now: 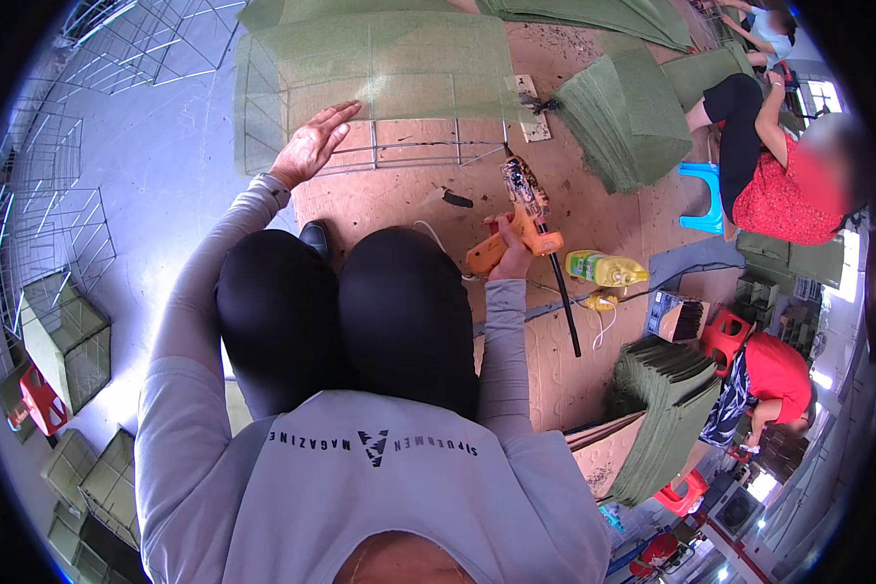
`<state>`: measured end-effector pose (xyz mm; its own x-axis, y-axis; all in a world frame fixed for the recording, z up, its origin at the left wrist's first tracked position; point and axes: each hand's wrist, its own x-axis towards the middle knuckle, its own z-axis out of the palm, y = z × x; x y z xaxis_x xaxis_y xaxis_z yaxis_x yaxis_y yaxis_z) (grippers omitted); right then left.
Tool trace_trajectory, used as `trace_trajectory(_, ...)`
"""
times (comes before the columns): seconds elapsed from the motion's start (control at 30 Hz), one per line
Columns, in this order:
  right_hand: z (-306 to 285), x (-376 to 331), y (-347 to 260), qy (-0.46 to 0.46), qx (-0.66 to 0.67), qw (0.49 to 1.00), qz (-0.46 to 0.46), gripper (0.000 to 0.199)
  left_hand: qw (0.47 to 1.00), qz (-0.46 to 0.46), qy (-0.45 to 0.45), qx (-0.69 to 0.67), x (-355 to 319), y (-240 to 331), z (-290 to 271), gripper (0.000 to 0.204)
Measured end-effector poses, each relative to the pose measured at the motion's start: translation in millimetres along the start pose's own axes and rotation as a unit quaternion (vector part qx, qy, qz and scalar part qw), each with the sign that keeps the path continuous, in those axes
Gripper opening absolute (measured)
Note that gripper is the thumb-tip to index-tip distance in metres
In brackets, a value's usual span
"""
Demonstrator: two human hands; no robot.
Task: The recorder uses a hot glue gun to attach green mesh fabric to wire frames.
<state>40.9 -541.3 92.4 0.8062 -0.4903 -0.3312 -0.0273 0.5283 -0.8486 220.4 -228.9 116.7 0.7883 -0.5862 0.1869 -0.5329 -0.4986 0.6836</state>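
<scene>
My right hand (512, 258) grips an orange glue gun (532, 216) smeared with dark residue. A long black glue stick (565, 307) juts out of its rear. The gun's nozzle points away from me, at or close to the right end of a thin metal wire frame (414, 145). Sheer green mesh fabric (399, 54) lies over the far part of this frame. Fingers extended, my left hand (311, 144) rests at or just above the mesh's near edge, on the left side. Whether it presses on the fabric I cannot tell.
Brown cardboard (389, 209) covers the work area. Stacked green mesh (621, 117) lies at right, another pile (652, 409) lower right. A yellow bottle (605, 268) lies near the gun. Wire frames (63, 204) stand at left. A co-worker in red (784, 200) sits beside a blue stool (703, 198).
</scene>
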Motion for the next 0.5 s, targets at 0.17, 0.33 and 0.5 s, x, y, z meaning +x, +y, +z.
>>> trace_trajectory(0.17,0,-2,6,0.007,0.013,1.0,-0.004,0.022,1.0,-0.005,-0.006,0.002,1,0,0,0.041)
trace_trajectory(0.33,0,0,4,-0.003,0.006,1.0,0.008,0.023,1.0,-0.001,-0.002,0.009,0,-2,1,0.042)
trace_trajectory(0.5,3,-6,8,0.014,0.023,1.0,0.012,0.019,1.0,0.003,0.003,0.017,-1,-6,3,0.042)
